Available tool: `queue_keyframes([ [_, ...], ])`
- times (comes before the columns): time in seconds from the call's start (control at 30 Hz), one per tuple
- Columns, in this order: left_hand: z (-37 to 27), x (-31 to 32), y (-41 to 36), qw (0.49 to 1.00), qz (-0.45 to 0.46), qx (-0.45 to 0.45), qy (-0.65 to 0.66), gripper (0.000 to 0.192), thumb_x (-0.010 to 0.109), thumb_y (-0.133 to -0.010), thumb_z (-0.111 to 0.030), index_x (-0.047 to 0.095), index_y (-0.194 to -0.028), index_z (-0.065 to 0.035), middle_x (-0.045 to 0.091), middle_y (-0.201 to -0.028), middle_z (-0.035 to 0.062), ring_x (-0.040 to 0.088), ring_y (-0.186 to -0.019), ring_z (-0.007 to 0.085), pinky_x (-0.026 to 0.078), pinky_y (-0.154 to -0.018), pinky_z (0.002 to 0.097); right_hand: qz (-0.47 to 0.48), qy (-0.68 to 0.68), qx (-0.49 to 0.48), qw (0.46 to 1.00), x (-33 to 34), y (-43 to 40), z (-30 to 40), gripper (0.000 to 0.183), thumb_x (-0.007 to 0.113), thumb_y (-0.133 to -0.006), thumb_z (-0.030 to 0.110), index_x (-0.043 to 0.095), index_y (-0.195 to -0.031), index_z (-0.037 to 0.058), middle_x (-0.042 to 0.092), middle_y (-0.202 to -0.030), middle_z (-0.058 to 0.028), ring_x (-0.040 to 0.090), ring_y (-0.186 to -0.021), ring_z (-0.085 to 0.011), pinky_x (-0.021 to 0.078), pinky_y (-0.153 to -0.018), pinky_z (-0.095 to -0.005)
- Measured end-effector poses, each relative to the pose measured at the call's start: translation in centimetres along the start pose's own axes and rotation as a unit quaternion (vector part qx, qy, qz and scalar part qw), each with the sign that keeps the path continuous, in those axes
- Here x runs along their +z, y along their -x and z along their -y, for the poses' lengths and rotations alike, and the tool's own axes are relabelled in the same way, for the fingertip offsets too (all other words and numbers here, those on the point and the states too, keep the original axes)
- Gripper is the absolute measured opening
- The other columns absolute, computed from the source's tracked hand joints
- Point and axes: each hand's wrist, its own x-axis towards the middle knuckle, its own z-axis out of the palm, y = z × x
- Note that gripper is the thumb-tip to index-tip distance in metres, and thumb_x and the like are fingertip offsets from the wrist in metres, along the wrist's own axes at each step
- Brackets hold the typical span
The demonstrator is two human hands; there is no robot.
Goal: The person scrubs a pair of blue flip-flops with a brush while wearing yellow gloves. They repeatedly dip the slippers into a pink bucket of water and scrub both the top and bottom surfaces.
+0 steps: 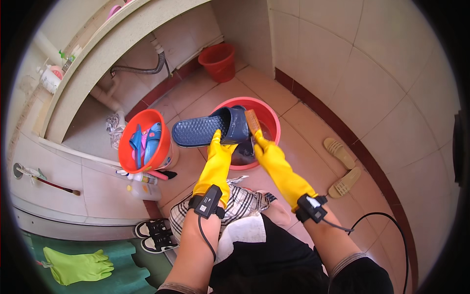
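My left hand (pixel 219 158), in a yellow rubber glove, grips a dark blue slide slipper (pixel 198 128) by its middle, thumb on the textured footbed. The slipper is held over a red plastic basin (pixel 276 125), its strap end above the basin and its other end past the left rim. In the matching glove, my right hand (pixel 267 150) holds a brown scrubbing brush (pixel 252 120) close beside the strap; whether they touch I cannot tell. Under the hands, another dark thing (pixel 243 153) lies partly hidden in the basin's water.
An orange-red bucket (pixel 125 154) holding blue and pink slippers stands left, near bottles (pixel 145 190). Farther back sits a red bucket (pixel 218 62). Beige slippers (pixel 339 152) lie right. Black-and-white shoes (pixel 156 235) and a green glove (pixel 79 265) are lower left. A black cable (pixel 400 235) curves right.
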Motion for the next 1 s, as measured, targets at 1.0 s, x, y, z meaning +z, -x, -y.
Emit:
queue_keyframes([
  [1.0, -1.1, 1.8, 3.5, 0.998, 0.011, -0.019, 0.056, 0.045, 0.039, -0.102, -0.030, 0.041, -0.144, -0.0147, 0.035, -0.152, 0.0068, 0.030, -0.141, 0.0278, 0.024, -0.117, 0.0406, 0.049, -0.019, 0.028, 0.998, -0.7, 2.5, 0.4, 0.049, 0.058, -0.090, 0.027, 0.048, -0.139, 0.0252, 0.063, -0.112, -0.0207, 0.063, -0.100, -0.0377, 0.0488, -0.088, -0.0413],
])
